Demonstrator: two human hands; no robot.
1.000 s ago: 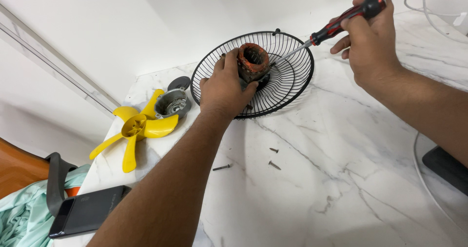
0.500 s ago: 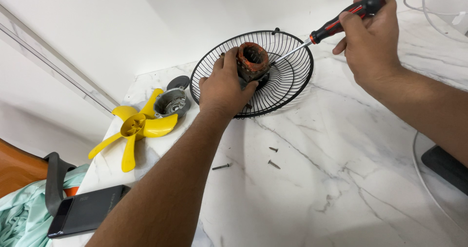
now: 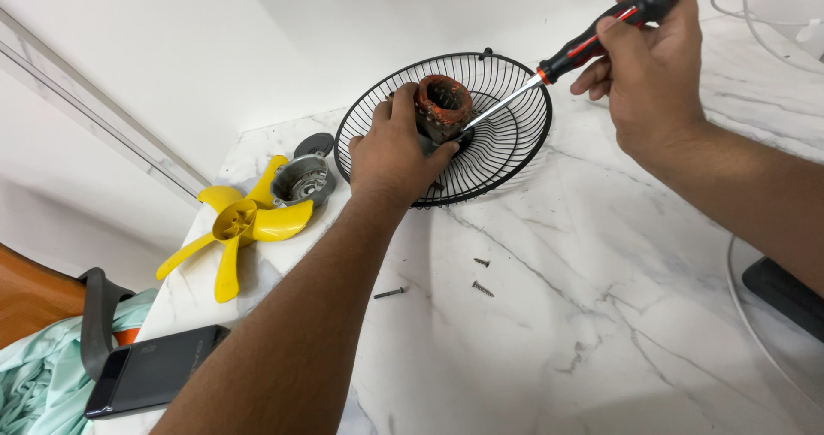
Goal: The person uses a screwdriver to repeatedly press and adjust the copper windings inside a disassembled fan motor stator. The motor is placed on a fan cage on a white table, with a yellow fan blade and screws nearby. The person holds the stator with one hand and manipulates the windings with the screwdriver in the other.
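A black wire fan guard (image 3: 506, 143) lies on the white marble table (image 3: 618, 315). In its centre stands a rusty motor core (image 3: 444, 102) with copper windings. My left hand (image 3: 396, 148) grips the motor from the near side. My right hand (image 3: 648, 66) holds a screwdriver with a black and red handle (image 3: 605, 30); its metal shaft slants down to the motor's base, tip touching it.
A yellow fan blade (image 3: 240, 225) and a grey metal motor cover (image 3: 300, 180) lie left of the guard. Three loose screws (image 3: 481, 287) rest on the marble nearer me. A black phone-like slab (image 3: 150, 371) lies at the table's left edge, a dark object (image 3: 785, 293) at the right.
My right hand and the screwdriver have shifted slightly; the shaft tip stays at the motor's base. My left hand keeps its grip on the motor.
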